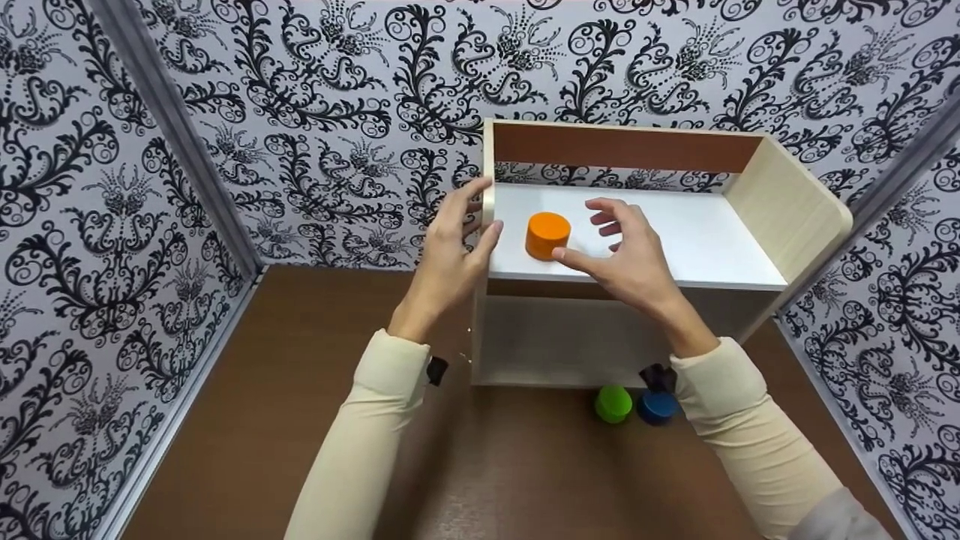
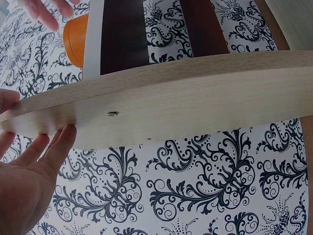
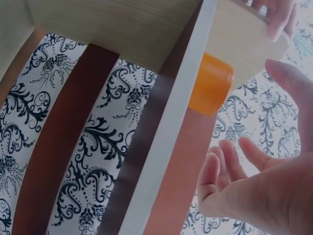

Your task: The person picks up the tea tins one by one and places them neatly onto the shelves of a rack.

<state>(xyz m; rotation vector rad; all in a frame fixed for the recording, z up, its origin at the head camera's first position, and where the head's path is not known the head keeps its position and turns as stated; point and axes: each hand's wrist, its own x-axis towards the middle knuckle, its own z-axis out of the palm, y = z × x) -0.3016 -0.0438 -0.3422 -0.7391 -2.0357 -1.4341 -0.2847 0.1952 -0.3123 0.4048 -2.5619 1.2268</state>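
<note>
An orange cylinder (image 1: 547, 236) (image 3: 211, 85) stands upright on the white upper board (image 1: 690, 240) of a small wooden shelf unit, close to its front edge. My left hand (image 1: 454, 251) holds the unit's left side panel (image 2: 195, 105) by its front edge. In the left wrist view its fingers (image 2: 61, 144) press the outer face, with the thumb on the other side. My right hand (image 1: 634, 259) is over the white board, just right of the orange cylinder. Its thumb and fingers are spread apart with nothing between them, the thumb tip overlapping the cylinder's edge in the head view.
A green cylinder (image 1: 613, 405) and a blue cylinder (image 1: 658, 409) are on the brown floor (image 1: 315, 420) in front of the unit, below my right forearm. The unit's right side panel (image 1: 795, 210) rises beyond my right hand. Patterned walls (image 1: 322, 150) stand behind and at both sides.
</note>
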